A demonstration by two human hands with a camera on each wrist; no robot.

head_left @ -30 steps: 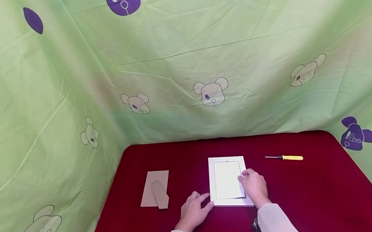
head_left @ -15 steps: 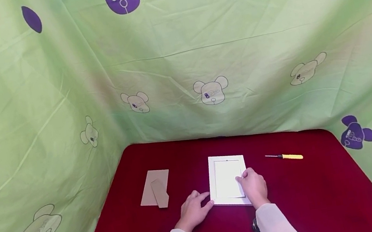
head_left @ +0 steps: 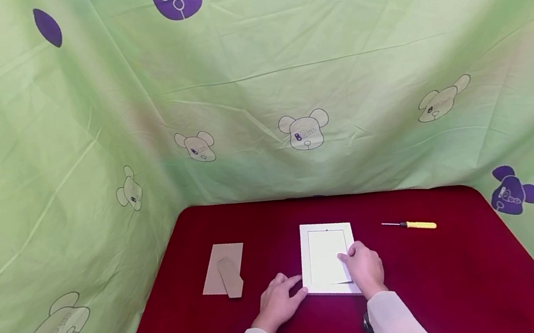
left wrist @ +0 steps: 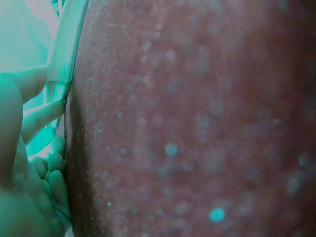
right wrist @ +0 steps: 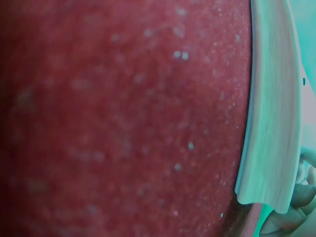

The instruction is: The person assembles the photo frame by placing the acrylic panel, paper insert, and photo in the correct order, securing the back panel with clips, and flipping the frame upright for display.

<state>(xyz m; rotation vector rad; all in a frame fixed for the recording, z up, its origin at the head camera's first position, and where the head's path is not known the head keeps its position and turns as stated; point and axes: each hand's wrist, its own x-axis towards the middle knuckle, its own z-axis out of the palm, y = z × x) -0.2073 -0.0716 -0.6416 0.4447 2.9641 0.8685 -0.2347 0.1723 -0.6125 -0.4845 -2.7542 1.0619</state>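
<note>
From the head camera I see a white picture frame (head_left: pixel 329 259) lying flat, back side up, near the middle of the red bench (head_left: pixel 445 284), with both hands at its near end. My left hand (head_left: pixel 278 301) rests on the cloth just beside the frame's near left corner, fingers relaxed and loosely spread, the fingertips touching the frame's left edge. The left wrist view shows those fingers (left wrist: pixel 42 118) against the pale edge of the frame (left wrist: pixel 64 54), holding nothing.

My right hand (head_left: pixel 365 267) lies over the frame's near right part, fingers bent down onto the white sheet (head_left: pixel 325 255) set inside the frame. The sheet's near right corner looks slightly raised under the fingertips, but I cannot tell whether the fingers pinch it or only press on it. The right wrist view shows only the frame's rim (right wrist: pixel 271 123) over the red cloth and a glimpse of fingertips (right wrist: pixel 296 197) at the lower right.

To the left of the frame, well apart, a brown cardboard backing (head_left: pixel 224 276) lies flat with its stand flap on top. To the right, toward the far side, a screwdriver with a yellow handle (head_left: pixel 410 225) lies on the bench. Green printed cloth (head_left: pixel 258 104) hangs behind and at both sides.
</note>
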